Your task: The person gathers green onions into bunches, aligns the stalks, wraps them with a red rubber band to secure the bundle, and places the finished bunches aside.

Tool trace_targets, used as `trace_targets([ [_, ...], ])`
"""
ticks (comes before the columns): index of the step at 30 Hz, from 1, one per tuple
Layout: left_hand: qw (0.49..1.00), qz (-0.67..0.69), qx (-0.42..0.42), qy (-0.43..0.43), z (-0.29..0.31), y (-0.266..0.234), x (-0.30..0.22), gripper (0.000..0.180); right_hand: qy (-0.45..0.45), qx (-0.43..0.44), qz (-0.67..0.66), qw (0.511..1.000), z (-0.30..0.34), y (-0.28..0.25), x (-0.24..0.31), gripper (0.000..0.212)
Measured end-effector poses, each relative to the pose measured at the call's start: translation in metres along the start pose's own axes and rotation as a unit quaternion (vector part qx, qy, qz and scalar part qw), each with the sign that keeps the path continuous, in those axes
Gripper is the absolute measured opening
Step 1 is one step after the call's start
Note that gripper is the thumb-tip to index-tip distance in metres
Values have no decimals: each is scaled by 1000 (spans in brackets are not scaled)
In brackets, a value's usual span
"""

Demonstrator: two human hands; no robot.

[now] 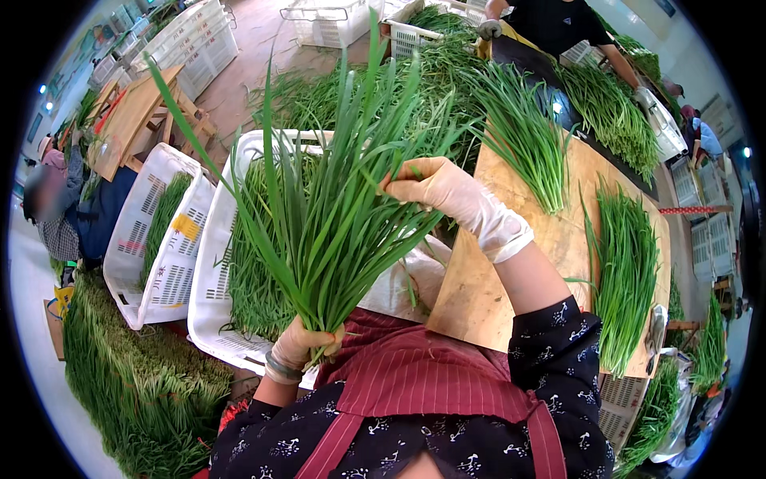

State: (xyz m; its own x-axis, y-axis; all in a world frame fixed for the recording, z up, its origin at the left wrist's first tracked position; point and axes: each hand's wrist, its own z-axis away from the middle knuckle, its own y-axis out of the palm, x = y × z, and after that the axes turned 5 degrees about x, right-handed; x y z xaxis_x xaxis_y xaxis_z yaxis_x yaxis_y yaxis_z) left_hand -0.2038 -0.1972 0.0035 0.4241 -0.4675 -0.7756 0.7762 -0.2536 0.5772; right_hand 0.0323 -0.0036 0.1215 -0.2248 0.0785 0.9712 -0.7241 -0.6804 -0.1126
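My gloved left hand (307, 345) is wrapped round the stem end of a bunch of garlic chives (335, 231), held up in front of my apron with the leaves fanning upward. At the bunch's right side, my gloved right hand (435, 190) pinches the tip of a leaf between thumb and fingers. To the right is a wooden board (471, 295). On it lie a sorted bunch of chives (531, 144) toward the far side and another bunch (626, 275) along the right edge.
A white crate (209, 307) of chives stands behind the held bunch, with another white crate (152, 247) to its left. Chives are heaped at lower left (136, 383) and beyond the board (447, 88). A co-worker in black (558, 24) stands at the far right; a wooden table (140, 120) is far left.
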Motion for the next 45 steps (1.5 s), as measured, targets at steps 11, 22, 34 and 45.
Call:
trace_targets([
  [11,1000,-12,-18,18,-8,14,-13,25,-141,-224,460,848,-19,48,-34,20],
  [22,999,49,-20,5,-2,25,-23,35,-257,-493,73,828,-49,-39,-63,4],
  [34,983,-15,-184,22,-28,32,-64,16,24,-289,711,640,-38,-74,-4,59],
  [45,960,256,24,112,-182,118,-61,12,152,-58,-62,985,44,-32,-8,53],
])
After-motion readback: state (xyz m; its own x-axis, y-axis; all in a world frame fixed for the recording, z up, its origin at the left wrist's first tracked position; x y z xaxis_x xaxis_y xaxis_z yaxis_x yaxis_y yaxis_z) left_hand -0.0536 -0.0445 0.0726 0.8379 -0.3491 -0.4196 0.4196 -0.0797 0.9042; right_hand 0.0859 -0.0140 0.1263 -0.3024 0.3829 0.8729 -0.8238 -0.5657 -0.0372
